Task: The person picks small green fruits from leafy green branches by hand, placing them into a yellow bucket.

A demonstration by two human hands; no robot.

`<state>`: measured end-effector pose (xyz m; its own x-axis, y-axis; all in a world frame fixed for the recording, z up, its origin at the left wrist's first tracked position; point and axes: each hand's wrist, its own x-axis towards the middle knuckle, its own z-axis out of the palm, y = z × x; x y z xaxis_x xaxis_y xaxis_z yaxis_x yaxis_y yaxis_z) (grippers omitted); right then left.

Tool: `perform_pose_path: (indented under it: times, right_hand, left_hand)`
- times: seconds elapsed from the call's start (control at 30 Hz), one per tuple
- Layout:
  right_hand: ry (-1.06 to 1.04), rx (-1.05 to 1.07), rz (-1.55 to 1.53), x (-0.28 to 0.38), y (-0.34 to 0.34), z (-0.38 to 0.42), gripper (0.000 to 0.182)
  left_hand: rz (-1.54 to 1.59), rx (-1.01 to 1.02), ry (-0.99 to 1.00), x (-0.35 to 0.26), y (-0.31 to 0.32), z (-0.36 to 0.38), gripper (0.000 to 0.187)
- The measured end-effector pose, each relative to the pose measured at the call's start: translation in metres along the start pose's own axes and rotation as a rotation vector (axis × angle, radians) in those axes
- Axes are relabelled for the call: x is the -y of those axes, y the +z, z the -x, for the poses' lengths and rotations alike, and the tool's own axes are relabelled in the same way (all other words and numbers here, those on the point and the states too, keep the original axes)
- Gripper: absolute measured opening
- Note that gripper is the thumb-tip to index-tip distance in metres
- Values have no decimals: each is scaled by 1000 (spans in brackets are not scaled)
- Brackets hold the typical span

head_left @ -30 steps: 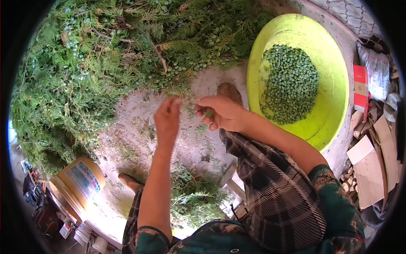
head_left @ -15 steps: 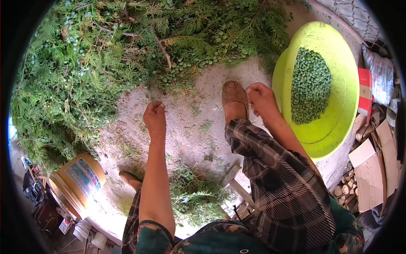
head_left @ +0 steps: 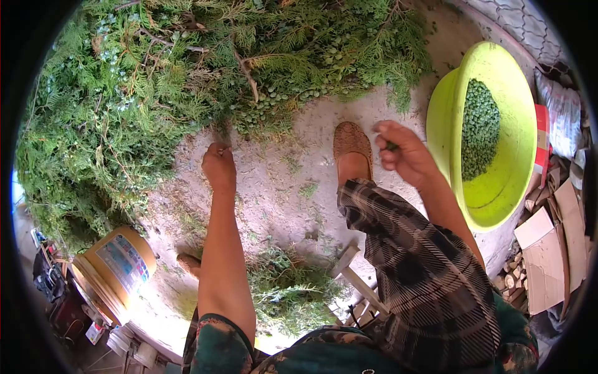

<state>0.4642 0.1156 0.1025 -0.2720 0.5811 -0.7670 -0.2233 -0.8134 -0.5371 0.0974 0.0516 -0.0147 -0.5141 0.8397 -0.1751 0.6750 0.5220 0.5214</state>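
My left hand [head_left: 219, 167] is closed with fingertips pinched, just below the edge of the heap of green conifer branches [head_left: 156, 118]; whatever it may hold is too small to make out. My right hand [head_left: 408, 153] is curled beside my right shoe [head_left: 352, 142], with something small and dark green, looking like a cone, between thumb and fingers. Right of that hand a yellow-green basin [head_left: 443, 118] stands tilted. Many small green cones [head_left: 478, 134] lie inside it.
A yellow bucket [head_left: 118, 262] lies on its side at lower left. Loose sprigs [head_left: 280, 283] lie between my legs, near a wooden stool [head_left: 358, 280]. Cardboard [head_left: 554, 249], a red box [head_left: 542, 134] and cut wood [head_left: 514, 274] line the right side.
My right hand has moved right and its fingers now show a small green piece. My left hand has shifted slightly left. The basin appears farther right and more steeply tilted.
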Motion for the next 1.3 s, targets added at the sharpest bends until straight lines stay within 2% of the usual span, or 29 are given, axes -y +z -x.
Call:
perform_pose_path:
  times: [0.07,0.13,0.2,0.27,0.3,0.37,0.4,0.47,0.5,0.57,0.7,0.77,0.8,0.83,0.87,0.9,0.93,0.97,1.0,1.03,1.07,1.13,1.27,1.3]
  right_hand:
    - [47,66,17,-12,25,-6,17]
    - [77,127,59,-27,33,-21,16]
    - [101,186,102,-37,35,-34,15]
    - [142,210,93,-45,35,-41,14]
    - [144,211,90,-48,34,-42,14]
    - [155,226,124,-51,34,-45,12]
    - [157,227,123,-54,33,-47,12]
    - [196,280,116,-55,32,-48,12]
    - [197,277,115,-53,33,-47,12]
    - [221,287,150,-51,37,-45,14]
    - [215,389,116,-56,47,-52,18]
    - [289,350,-6,-52,59,-48,24]
    - [285,353,-11,-52,63,-48,24]
    - [391,369,-110,-53,67,-47,26]
    - [501,387,-208,-55,69,-48,29]
    - [502,391,-208,-61,65,-52,29]
    - [542,487,-171,-71,54,-60,29]
    - [580,582,-132,-75,47,-64,30]
    - [577,585,-130,-75,45,-65,30]
    - [616,637,-172,-75,44,-65,28]
    - [655,688,-215,-75,43,-65,27]
    - [654,628,-203,-73,46,-62,26]
    - [593,454,-170,-72,46,-59,25]
    - [593,453,-172,-72,46,-59,25]
  left_hand:
    - [-3,-136,21,4,3,8,21]
    - [63,-122,15,25,7,9,23]
    - [133,-110,12,21,-1,9,25]
    - [938,59,-543,17,-13,9,26]
    - [934,59,-544,16,-15,10,26]
    - [638,-43,-399,13,-17,13,23]
    - [636,-44,-400,13,-18,13,23]
    - [96,-45,-112,9,-16,10,19]
    - [97,-42,-111,6,-13,8,19]
    - [-162,-56,41,1,-4,5,17]
    - [-98,-58,55,-11,-3,9,17]
    - [292,34,38,-43,-8,35,19]
    - [347,197,58,-73,-18,56,21]
    - [597,393,44,-84,-19,72,24]
    - [739,434,106,-97,-23,82,24]
    - [618,363,-15,-95,-26,74,23]
    - [497,290,-132,-90,-29,59,22]
    - [495,144,-121,-76,-25,39,21]
    - [448,50,-77,-57,-21,19,21]
    - [288,-28,-48,-39,-18,0,20]
    - [287,-27,-46,-26,-11,-16,20]
    - [-151,-95,40,-5,2,-38,24]
    - [-172,-58,89,-6,3,-46,28]
    - [-287,30,49,-17,-2,-44,27]
